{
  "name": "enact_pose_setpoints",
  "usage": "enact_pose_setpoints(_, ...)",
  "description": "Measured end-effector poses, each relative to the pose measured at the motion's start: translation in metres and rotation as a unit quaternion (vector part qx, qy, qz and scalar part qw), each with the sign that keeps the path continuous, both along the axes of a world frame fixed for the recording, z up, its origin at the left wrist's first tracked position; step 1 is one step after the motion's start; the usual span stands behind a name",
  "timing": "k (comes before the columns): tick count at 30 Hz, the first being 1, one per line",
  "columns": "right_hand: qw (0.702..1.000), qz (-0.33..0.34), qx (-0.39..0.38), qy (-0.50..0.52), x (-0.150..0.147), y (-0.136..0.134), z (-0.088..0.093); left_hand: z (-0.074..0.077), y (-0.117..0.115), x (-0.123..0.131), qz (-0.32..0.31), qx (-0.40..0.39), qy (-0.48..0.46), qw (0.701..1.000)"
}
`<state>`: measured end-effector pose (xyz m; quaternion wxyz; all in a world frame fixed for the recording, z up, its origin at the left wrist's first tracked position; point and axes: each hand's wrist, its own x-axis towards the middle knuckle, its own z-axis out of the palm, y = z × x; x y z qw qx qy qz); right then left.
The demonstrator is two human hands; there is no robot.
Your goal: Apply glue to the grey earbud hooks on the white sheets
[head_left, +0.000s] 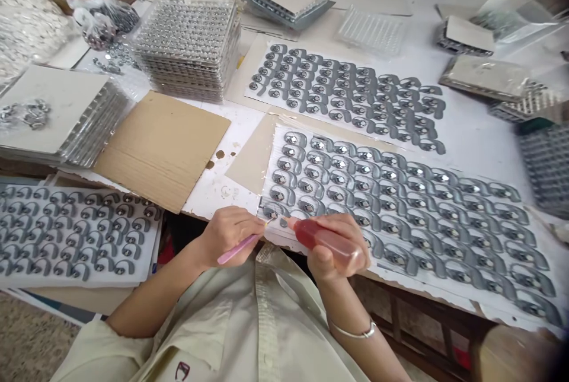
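Head view: left of the white sheet (274,162) of grey curved pieces, clear plastic trays (186,82) stack up, filled with silver studs (186,35). At the sheet's near edge, the left hand (229,236) pinches a pink stick (240,248), its tip at a grey piece (272,213); the right hand (331,257) wraps a squeeze bottle (322,238) of red liquid, nozzle just beside that piece.
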<state>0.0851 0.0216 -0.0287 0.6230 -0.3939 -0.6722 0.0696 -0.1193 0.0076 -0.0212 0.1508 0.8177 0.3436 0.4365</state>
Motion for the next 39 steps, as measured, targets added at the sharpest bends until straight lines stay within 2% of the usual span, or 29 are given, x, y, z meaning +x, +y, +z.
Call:
enact_pose_setpoints(4,1.000,0.016,-0.007,-0.015,-0.0040,0.0012,-0.0012,0.0044,-0.0019,0.0019,0.015,0.017,0.007,1.000)
enact_pose_setpoints(8,1.000,0.001,0.018,-0.003,-0.0042,0.0044,-0.0002,0.0050,-0.0021,0.0028,0.034,0.031,0.019,0.999)
enact_pose_setpoints(20,0.997,0.040,-0.049,-0.034,-0.0039,0.0020,-0.0019,0.0048,-0.0039,0.0058,0.034,0.058,0.104,0.992)
enact_pose_setpoints(29,0.996,0.024,-0.049,-0.068,-0.0036,0.0017,-0.0035,0.0019,-0.0063,0.0077,0.042,0.046,0.088,0.994)
enact_pose_setpoints(39,0.998,0.039,-0.016,-0.052,-0.0066,0.0026,-0.0007,0.0056,-0.0056,0.0092,0.048,0.046,0.062,0.996)
